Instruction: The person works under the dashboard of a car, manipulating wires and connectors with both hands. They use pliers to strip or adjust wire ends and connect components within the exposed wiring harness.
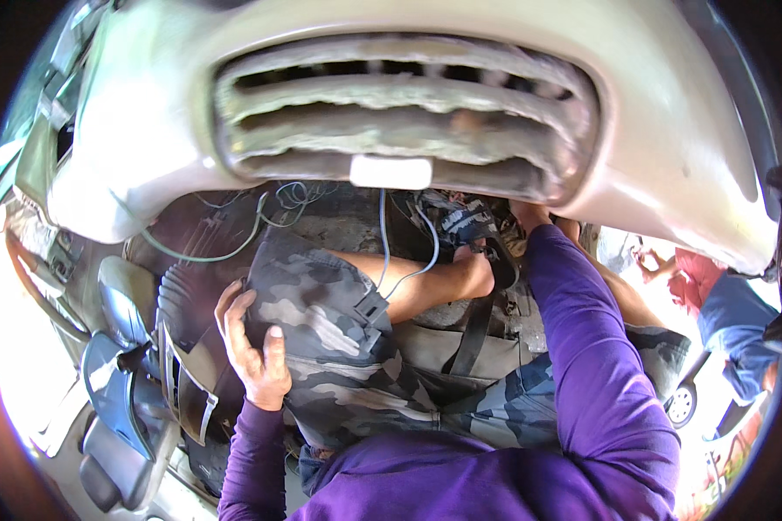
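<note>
My left hand point(256, 347) is raised beside my bent knee in camouflage shorts point(304, 295). Its fingers are curved and apart, with nothing held. My right arm, in a purple sleeve point(582, 330), reaches forward to the lower edge of a pale panel point(669, 148). Only the wrist part of my right hand point(528, 213) shows there; its fingers are hidden behind the panel, so I cannot see what they touch. A wide slatted vent point(408, 113) is set in this panel. Thin pale wires point(385, 234) hang from below it, across my leg.
A longer pale cable point(204, 259) loops at the left, near a black ribbed boot point(179, 300) and a blue-grey plastic part point(117, 386). My sandalled foot point(473, 260) rests under the panel. At the right, outside, another person in blue clothing point(738, 330) is partly visible near a wheel point(682, 405).
</note>
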Demonstrator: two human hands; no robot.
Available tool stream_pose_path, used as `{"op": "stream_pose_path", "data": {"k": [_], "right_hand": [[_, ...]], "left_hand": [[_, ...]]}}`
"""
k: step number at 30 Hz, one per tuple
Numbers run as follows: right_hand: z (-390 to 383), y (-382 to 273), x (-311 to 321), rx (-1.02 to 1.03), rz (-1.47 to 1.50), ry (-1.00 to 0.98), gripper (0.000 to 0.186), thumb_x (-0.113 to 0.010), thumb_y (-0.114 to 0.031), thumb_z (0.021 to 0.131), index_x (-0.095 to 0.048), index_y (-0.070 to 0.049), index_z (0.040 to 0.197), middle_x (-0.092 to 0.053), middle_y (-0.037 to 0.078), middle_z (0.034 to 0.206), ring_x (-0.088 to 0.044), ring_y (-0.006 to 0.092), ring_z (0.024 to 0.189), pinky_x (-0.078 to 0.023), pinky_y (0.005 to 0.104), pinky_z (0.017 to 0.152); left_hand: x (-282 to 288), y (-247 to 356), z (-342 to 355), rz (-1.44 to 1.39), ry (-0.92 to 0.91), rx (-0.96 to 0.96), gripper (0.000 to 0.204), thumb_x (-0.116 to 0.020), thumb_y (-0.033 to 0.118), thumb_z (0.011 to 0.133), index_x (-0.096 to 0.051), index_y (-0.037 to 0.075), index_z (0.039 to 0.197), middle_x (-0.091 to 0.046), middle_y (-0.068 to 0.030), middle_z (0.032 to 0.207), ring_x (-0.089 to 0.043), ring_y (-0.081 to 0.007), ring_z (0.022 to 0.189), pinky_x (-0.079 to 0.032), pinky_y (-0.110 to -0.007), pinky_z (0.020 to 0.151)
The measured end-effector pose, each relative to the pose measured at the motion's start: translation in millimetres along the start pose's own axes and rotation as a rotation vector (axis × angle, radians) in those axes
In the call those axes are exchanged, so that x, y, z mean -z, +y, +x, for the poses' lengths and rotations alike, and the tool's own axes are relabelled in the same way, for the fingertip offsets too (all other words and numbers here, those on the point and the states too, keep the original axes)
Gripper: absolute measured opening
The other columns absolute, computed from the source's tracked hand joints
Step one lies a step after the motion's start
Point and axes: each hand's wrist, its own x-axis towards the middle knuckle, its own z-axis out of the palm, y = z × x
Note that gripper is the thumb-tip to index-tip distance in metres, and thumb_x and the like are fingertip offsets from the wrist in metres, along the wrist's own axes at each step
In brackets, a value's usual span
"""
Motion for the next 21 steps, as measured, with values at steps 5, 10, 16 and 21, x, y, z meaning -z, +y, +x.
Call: {"op": "stream_pose_path", "data": {"k": [5, 10, 16, 21], "right_hand": [[10.1, -0.3, 10.9, 0.092, -0.084, -0.056, 0.037, -0.058, -0.014, 0.088, -0.070, -0.005, 0.122, -0.068, 0.026, 0.125, -0.064, 0.0440, 0.119, -0.054, 0.0515, 0.098], [7.5, -3.7, 24.6, 0.138, -0.137, -0.230, 0.040, -0.059, -0.014, 0.086, -0.069, -0.003, 0.123, -0.068, 0.027, 0.122, -0.063, 0.0457, 0.118, -0.054, 0.0496, 0.098], [9.6, -10.3, 49.8, 0.314, -0.251, -0.467, 0.037, -0.063, -0.020, 0.085, -0.071, 0.002, 0.113, -0.070, 0.027, 0.117, -0.066, 0.0432, 0.112, -0.054, 0.0451, 0.096], [18.6, 18.2, 30.0, 0.731, -0.810, -0.516, 0.031, -0.067, -0.023, 0.082, -0.074, 0.002, 0.099, -0.074, 0.025, 0.105, -0.069, 0.0391, 0.106, -0.054, 0.0457, 0.091]], "left_hand": [[3.1, -1.8, 0.8, -0.018, -0.007, -0.012, 0.055, -0.065, 0.038, 0.092, -0.057, -0.002, 0.129, -0.052, -0.0265, 0.137, -0.051, -0.0413, 0.129, -0.037, -0.049, 0.112], [1.6, -6.4, -3.4, -0.058, 0.019, 0.013, 0.054, -0.067, 0.032, 0.087, -0.057, -0.001, 0.128, -0.052, -0.0265, 0.136, -0.052, -0.0416, 0.128, -0.038, -0.048, 0.111], [-0.5, -13.2, -8.3, -0.099, 0.040, 0.010, 0.052, -0.069, 0.025, 0.082, -0.059, 0.001, 0.127, -0.051, -0.0264, 0.137, -0.051, -0.0422, 0.127, -0.039, -0.048, 0.110], [0.4, -12.4, 0.0, -0.130, 0.031, -0.031, 0.052, -0.069, 0.020, 0.080, -0.059, 0.001, 0.127, -0.051, -0.0261, 0.137, -0.052, -0.0419, 0.127, -0.039, -0.049, 0.110]]}}
